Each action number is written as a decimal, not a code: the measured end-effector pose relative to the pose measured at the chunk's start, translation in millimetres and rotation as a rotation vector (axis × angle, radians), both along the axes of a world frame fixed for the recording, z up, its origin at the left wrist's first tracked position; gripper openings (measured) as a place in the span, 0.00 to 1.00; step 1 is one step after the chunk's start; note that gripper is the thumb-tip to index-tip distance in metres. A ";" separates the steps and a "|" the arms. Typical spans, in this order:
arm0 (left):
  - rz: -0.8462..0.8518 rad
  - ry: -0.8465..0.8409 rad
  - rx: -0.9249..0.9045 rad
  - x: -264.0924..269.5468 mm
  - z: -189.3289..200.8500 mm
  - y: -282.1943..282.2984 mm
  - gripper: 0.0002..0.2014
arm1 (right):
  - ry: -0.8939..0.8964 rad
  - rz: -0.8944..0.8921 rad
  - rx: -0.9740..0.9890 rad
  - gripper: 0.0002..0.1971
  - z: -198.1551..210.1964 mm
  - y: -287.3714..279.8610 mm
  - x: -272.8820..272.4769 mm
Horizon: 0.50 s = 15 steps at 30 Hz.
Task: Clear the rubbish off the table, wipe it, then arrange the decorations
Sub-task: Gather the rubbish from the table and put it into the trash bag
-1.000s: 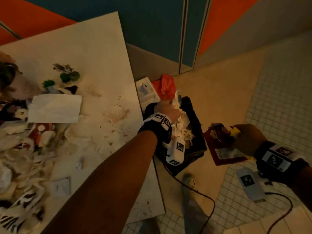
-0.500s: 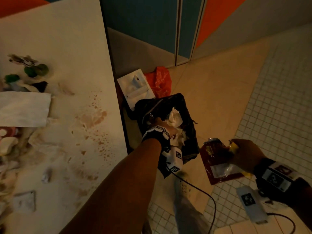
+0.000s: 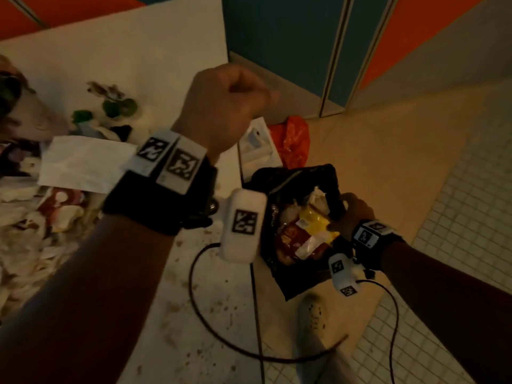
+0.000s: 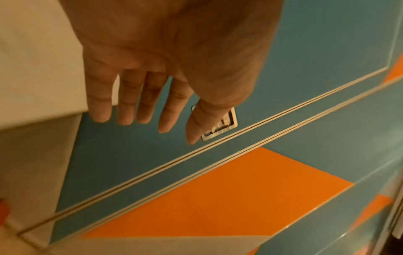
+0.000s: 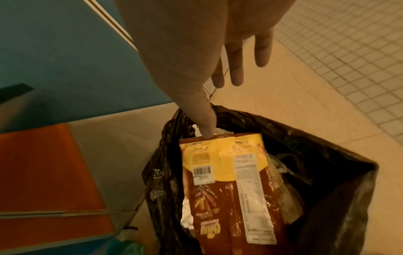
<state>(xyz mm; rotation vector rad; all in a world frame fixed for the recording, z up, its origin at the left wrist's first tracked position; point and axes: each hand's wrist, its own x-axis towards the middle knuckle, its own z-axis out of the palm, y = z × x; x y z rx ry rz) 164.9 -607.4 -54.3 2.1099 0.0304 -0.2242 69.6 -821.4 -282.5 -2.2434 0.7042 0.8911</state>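
Note:
My left hand (image 3: 227, 106) is raised above the white table (image 3: 155, 65); in the left wrist view the left hand (image 4: 150, 110) holds nothing and its fingers are straight. My right hand (image 3: 353, 210) hovers over the black bin bag (image 3: 327, 176) on the floor beside the table. A red and yellow snack packet (image 3: 304, 234) lies in the bag on crumpled tissue. The right wrist view shows the right hand (image 5: 207, 112) with straight fingers, the thumb tip touching the top edge of the packet (image 5: 229, 181) inside the bag (image 5: 327, 155).
Crumpled tissues and wrappers (image 3: 27, 245) pile up on the table's left, with a white napkin (image 3: 83, 162) and small green decorations (image 3: 116, 106) behind. Brown stains (image 3: 210, 300) spot the tabletop. An orange bag (image 3: 293, 142) and white box (image 3: 257, 151) lie on the floor by the blue cabinet doors.
My left hand has come up out of the bin bag and now hangs over the table. My right hand has carried the snack packet left into the bag and let it go.

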 end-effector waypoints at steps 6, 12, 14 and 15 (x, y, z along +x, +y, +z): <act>0.077 0.018 0.329 -22.1 34.9 125.8 0.08 | -0.216 0.101 -0.043 0.28 63.9 36.4 21.0; 0.259 0.001 0.550 -33.7 65.6 236.9 0.09 | -0.586 0.296 0.150 0.21 165.2 142.4 49.0; 0.165 0.098 0.707 -35.6 65.4 260.9 0.12 | -0.625 0.426 0.190 0.23 186.6 186.5 50.4; 0.127 0.138 0.768 -37.6 62.4 271.9 0.12 | -0.626 0.489 0.205 0.24 192.1 206.8 50.3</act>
